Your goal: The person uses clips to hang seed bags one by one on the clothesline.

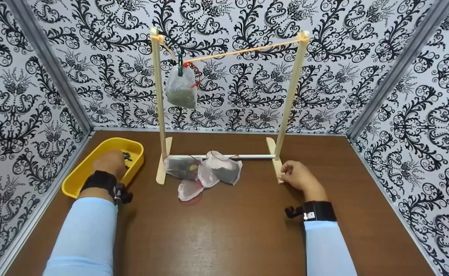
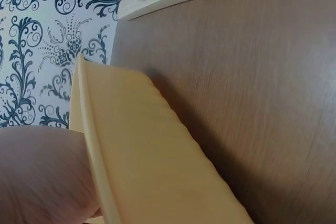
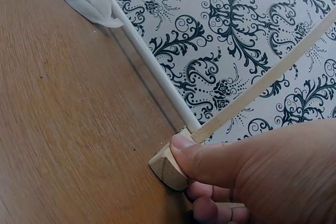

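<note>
My left hand [image 1: 110,163] reaches down into a yellow tray [image 1: 72,189] holding several small dark clips [image 1: 127,157]; its fingertips are hidden, so their hold cannot be told. In the left wrist view the tray's side wall [image 2: 142,150] covers them. With thumb and fingers, my right hand [image 1: 299,176] pinches the front end of the right foot [image 3: 176,174] of a wooden stand [image 1: 291,92]. From the stand's sagging orange cord [image 1: 243,53] hangs a mesh drawstring pouch [image 1: 182,90], held by a dark green clip [image 1: 180,67].
Several more pouches [image 1: 228,172] with red strings lie in a heap against the stand's white lower bar [image 1: 255,156]. Patterned walls [image 1: 420,96] enclose the brown table [image 1: 209,237] at the back and sides.
</note>
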